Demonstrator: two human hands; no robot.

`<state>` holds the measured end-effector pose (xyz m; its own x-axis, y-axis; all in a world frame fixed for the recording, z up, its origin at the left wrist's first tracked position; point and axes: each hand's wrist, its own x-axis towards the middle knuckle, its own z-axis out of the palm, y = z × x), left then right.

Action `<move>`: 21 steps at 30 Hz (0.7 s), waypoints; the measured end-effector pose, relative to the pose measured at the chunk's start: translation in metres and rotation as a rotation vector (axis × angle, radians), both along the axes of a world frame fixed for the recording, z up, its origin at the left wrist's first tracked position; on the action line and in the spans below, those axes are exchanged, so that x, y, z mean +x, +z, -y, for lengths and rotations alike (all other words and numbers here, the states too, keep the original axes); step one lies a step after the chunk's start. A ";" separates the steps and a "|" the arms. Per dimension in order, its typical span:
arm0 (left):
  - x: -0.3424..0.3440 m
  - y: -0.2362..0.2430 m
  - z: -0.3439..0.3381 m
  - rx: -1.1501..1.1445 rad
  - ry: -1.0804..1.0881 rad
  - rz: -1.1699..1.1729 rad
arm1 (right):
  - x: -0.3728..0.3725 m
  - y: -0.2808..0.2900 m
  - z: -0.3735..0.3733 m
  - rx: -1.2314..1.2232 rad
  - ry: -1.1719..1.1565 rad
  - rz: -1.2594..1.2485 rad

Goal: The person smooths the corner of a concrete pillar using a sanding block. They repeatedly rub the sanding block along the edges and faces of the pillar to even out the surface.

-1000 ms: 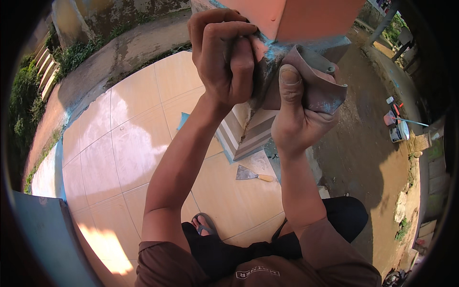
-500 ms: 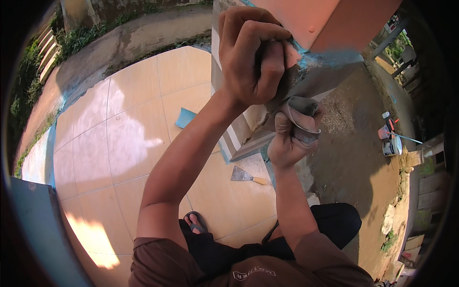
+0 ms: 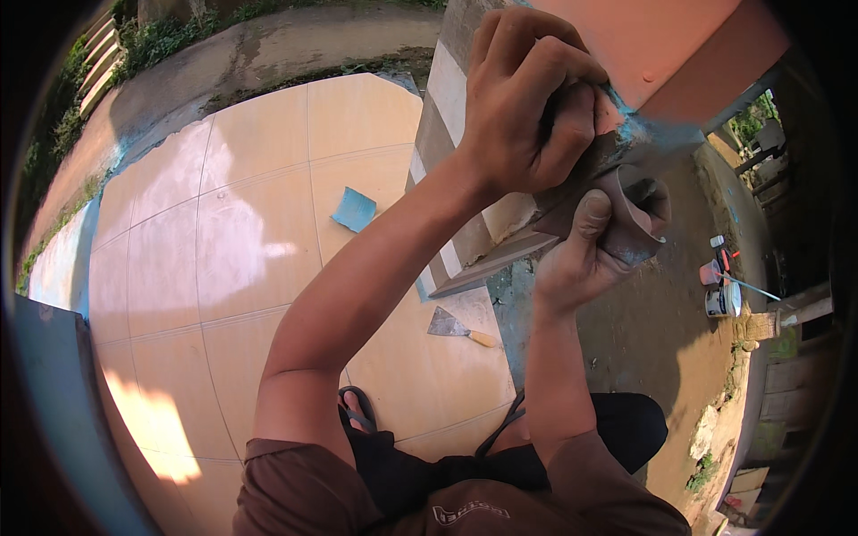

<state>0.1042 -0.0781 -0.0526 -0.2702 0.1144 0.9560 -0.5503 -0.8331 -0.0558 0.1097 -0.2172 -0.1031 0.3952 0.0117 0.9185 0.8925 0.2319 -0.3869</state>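
Observation:
My right hand (image 3: 581, 259) grips a curled sheet of grey-brown sandpaper (image 3: 626, 201), thumb on its near side. The sheet is bent into a loose roll beside the pillar's lower, dull part. My left hand (image 3: 532, 107) is closed at the pillar (image 3: 657, 54), knuckles toward the salmon-pink face; whatever its fingers hold, if anything, is hidden. Blue paint is smeared along the pillar's edge between the pink part and the grey part below. On the tiled floor lie a putty knife (image 3: 460, 328) with a wooden handle and a curled blue piece of sandpaper (image 3: 354, 209).
Grey and white bands (image 3: 447, 107) run down the pillar to its base. Pale orange tiles (image 3: 255, 375) stretch to my left. Beyond the tile edge at right is bare ground with a white paint bucket (image 3: 722, 299). A bluish wall (image 3: 54, 384) stands at far left.
Both hands have shifted to the right in view, along with the pillar's top. More of the sandpaper's curled sheet shows, and the blue piece on the floor is less hidden by my left forearm.

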 end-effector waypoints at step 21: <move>0.003 0.002 -0.001 -0.023 -0.018 0.002 | -0.002 -0.037 0.012 -0.120 -0.153 0.012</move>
